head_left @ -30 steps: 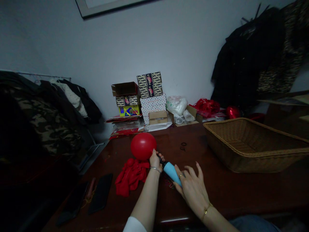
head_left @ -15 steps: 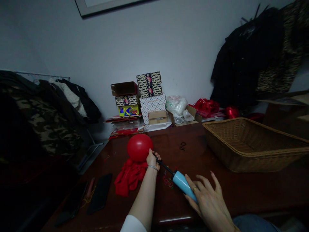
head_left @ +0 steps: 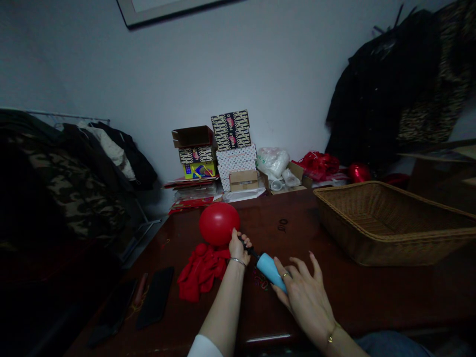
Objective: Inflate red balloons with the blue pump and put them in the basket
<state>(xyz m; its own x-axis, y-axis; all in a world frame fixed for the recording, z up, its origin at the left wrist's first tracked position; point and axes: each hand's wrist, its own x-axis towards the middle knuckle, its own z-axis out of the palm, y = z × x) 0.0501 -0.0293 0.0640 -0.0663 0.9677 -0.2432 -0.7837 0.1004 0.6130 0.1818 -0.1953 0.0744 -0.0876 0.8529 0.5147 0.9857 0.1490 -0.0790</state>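
My left hand (head_left: pixel 239 247) is closed around the black end of a balloon pump, right at the neck of a round, inflated red balloon (head_left: pixel 219 224). The pump's light blue barrel (head_left: pixel 268 270) slants down toward me, and my right hand (head_left: pixel 303 292) grips its lower end, with some fingers lifted off. A short piece of black rod shows between the barrel and my left hand. Beside my left wrist lies a heap of limp red balloons (head_left: pixel 203 275). Small coloured bands (head_left: pixel 261 280) are scattered under the pump.
A wicker basket (head_left: pixel 394 243) occupies the right side of the dark wooden table (head_left: pixel 297 317). Black phone-like slabs (head_left: pixel 155 297) lie at left. Stacked boxes (head_left: pixel 236 163) and plastic bags (head_left: pixel 273 162) line the back edge. Black loops (head_left: pixel 283 225) rest mid-table.
My right hand has pushed the blue barrel up and left toward my left hand, so less black rod shows. The red balloon has shifted slightly to the right with my left hand.
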